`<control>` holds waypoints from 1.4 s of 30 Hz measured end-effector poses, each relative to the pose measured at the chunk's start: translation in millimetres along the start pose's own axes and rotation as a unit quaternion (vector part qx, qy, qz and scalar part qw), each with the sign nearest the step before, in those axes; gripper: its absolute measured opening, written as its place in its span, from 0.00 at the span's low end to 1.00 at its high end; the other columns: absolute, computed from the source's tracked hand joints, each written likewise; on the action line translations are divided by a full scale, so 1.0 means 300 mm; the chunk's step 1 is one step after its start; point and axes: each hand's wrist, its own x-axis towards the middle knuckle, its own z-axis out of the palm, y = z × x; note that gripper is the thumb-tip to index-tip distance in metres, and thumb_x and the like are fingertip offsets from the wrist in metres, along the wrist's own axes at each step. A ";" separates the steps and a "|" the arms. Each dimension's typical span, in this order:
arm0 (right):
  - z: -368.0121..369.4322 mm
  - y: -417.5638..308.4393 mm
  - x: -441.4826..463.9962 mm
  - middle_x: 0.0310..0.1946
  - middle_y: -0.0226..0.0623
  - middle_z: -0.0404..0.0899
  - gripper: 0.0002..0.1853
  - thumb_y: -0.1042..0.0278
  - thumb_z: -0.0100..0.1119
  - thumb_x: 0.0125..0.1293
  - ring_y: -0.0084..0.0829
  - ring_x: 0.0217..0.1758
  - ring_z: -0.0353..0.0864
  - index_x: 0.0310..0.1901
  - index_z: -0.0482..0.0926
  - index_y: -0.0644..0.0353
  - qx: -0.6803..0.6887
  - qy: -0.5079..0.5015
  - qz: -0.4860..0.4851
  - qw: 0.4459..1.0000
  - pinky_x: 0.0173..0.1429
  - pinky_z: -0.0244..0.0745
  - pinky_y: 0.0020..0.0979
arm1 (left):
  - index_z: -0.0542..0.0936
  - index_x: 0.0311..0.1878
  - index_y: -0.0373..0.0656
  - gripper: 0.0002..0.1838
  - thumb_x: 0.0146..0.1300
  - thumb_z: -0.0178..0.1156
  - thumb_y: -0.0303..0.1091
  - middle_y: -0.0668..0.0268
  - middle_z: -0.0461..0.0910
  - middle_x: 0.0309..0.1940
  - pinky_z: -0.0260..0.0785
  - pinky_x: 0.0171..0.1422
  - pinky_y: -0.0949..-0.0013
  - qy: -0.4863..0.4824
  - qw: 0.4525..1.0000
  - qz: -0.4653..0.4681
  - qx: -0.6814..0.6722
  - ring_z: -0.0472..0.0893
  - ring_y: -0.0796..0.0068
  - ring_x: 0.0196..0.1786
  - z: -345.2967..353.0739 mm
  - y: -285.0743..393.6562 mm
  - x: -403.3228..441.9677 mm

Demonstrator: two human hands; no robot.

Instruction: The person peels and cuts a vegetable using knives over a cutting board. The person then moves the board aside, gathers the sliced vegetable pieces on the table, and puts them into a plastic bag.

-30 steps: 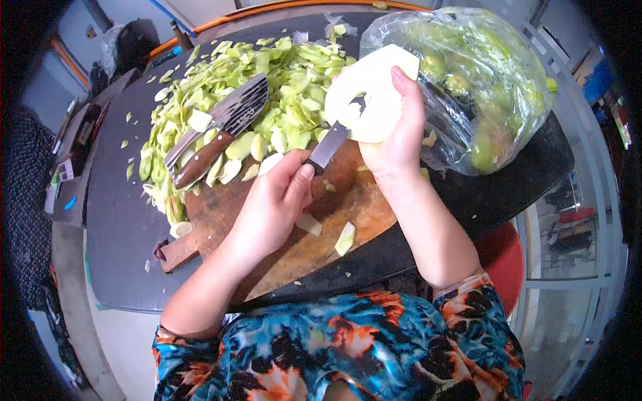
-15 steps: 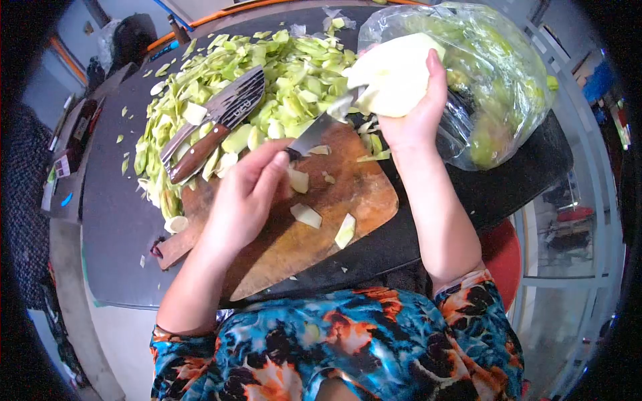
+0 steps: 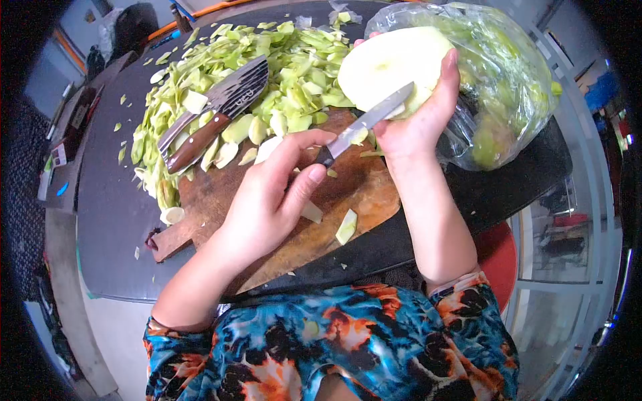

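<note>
Pale fruit cradled from below, with the small knife against its near side

The peeled fruit rests in the upturned right hand, held up beyond the far right end of the board and in front of the plastic bag. It looks firm and fairly heavy for one hand, stiff enough to bear a squeeze, though its bare, moist-looking face is probably slippery. The safest hold seems to be from beneath, palm under the weight, with the fingers round the edge and away from the blade. That is roughly how it sits: the thumb presses up its right side, and pink fingertips show past its far left edge; the rest are hidden behind it.

The left hand pinches the small knife by its dark handle, thumb below and forefinger along the top near the blade. The tip overlaps the fruit's lower face; how deep it bites, I cannot tell.

Below lies the wooden board, with a loose piece near its front edge. Left of the fruit, green slices are heaped, and a large knife lies across them. At right, the clear plastic bag holds green things, blurred by the film. All this stands on the dark surface.
</note>
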 end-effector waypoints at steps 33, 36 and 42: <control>0.033 0.009 -0.034 0.51 0.44 0.75 0.36 0.34 0.37 0.68 0.37 0.55 0.76 0.57 0.67 0.64 -0.174 0.034 -0.213 0.961 0.60 0.69 0.37 | 0.70 0.57 0.40 0.13 0.71 0.48 0.30 0.64 0.73 0.31 0.68 0.43 0.72 -0.012 0.994 -0.037 -0.104 0.74 0.76 0.35 0.059 0.039 -0.031; 0.053 0.013 -0.049 0.51 0.42 0.74 0.37 0.33 0.38 0.68 0.36 0.56 0.74 0.58 0.66 0.63 -0.148 0.050 -0.204 0.966 0.61 0.68 0.37 | 0.69 0.58 0.41 0.14 0.70 0.49 0.30 0.62 0.72 0.29 0.69 0.40 0.70 -0.004 0.993 0.000 -0.119 0.75 0.71 0.32 0.085 0.016 -0.033; 0.060 0.012 -0.057 0.51 0.44 0.74 0.39 0.31 0.39 0.66 0.37 0.54 0.75 0.58 0.66 0.64 -0.158 0.057 -0.212 0.963 0.60 0.69 0.38 | 0.67 0.58 0.41 0.14 0.71 0.48 0.30 0.64 0.70 0.26 0.67 0.37 0.71 -0.049 0.982 -0.054 -0.176 0.72 0.76 0.29 0.084 0.035 -0.038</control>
